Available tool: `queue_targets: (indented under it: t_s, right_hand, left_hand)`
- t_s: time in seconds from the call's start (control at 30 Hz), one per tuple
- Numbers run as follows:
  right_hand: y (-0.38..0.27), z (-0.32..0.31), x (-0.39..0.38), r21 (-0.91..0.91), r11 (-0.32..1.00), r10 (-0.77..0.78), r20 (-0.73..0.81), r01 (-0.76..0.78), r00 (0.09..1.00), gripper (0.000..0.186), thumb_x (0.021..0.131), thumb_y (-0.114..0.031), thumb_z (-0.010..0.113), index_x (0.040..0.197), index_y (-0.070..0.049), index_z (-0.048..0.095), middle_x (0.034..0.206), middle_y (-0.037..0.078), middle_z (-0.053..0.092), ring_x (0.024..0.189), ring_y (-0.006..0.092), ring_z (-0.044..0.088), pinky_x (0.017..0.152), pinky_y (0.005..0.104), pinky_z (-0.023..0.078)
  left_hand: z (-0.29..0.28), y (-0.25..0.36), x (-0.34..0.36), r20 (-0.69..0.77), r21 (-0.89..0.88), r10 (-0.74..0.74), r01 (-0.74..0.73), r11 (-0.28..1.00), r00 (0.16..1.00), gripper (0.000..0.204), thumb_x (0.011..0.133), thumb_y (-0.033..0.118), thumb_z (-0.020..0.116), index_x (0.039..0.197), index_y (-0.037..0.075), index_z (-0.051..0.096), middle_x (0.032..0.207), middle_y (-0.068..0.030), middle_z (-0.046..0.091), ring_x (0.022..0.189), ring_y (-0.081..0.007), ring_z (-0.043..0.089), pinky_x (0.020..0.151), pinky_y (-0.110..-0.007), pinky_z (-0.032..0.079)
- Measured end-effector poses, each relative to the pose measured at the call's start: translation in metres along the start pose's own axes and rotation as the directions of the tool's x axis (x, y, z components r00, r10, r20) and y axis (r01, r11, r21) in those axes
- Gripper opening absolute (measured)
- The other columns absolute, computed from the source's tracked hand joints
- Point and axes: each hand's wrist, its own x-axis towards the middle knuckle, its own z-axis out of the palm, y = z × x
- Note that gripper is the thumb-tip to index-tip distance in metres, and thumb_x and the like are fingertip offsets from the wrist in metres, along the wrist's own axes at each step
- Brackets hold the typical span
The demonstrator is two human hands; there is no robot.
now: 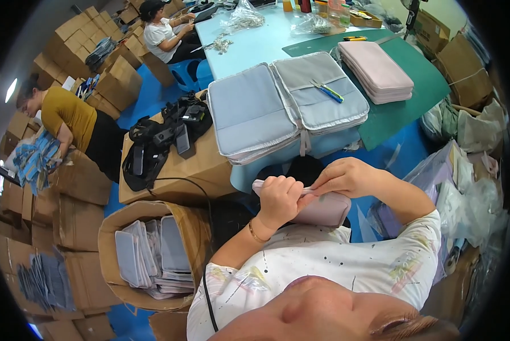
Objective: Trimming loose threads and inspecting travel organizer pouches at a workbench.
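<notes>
In front of my chest I hold a pink, soft-looking flat case (329,211) with rounded corners. My left hand (281,199) is closed round its left end, thumb along the upper edge. At the middle of that edge the fingers of my right hand (346,177) are pinched together; any small part between them is hidden. Beyond my hands, a stack of open grey cases (246,105) lies on the table. Small snips with blue and yellow handles (329,91) rest on the stack's right half. To its right sits a pile of closed pink cases (375,69).
A green cutting mat (431,94) covers the table's right end, with a yellow cutter (355,38) on it. Black straps with devices (167,136) lie on a carton. An open carton (115,227) at my left holds grey cases. Two people sit or stand at the left.
</notes>
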Motion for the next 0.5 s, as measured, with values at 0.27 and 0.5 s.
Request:
queue_targets:
  t_s: [0.27, 0.5]
  right_hand:
    - [-0.012, -0.007, -0.004, -0.272, 0.943, -0.183, 0.049, 0.189, 0.982, 0.023, 0.075, -0.009, 0.059, 0.097, -0.003, 0.065, 0.103, 0.010, 0.066, 0.089, 0.0243, 0.065, 0.067, 0.0321, 0.055]
    - [-0.037, -0.013, -0.007, -0.415, 0.892, -0.159, 0.088, 0.181, 0.983, 0.022, 0.074, -0.011, 0.059, 0.091, 0.001, 0.066, 0.106, 0.014, 0.065, 0.086, 0.0247, 0.067, 0.065, 0.0298, 0.056]
  left_hand:
    - [-0.010, -0.004, -0.006, 0.007, -0.035, 0.024, -0.024, 0.999, 1.000, 0.036, 0.078, 0.043, 0.067, 0.070, 0.010, 0.053, 0.063, -0.0020, 0.046, 0.056, -0.0194, 0.046, 0.055, -0.033, 0.034]
    - [-0.013, -0.006, -0.013, -0.016, -0.074, 0.044, -0.045, 0.996, 0.999, 0.040, 0.080, 0.046, 0.065, 0.067, 0.011, 0.052, 0.059, -0.0017, 0.044, 0.054, -0.0192, 0.045, 0.055, -0.032, 0.033]
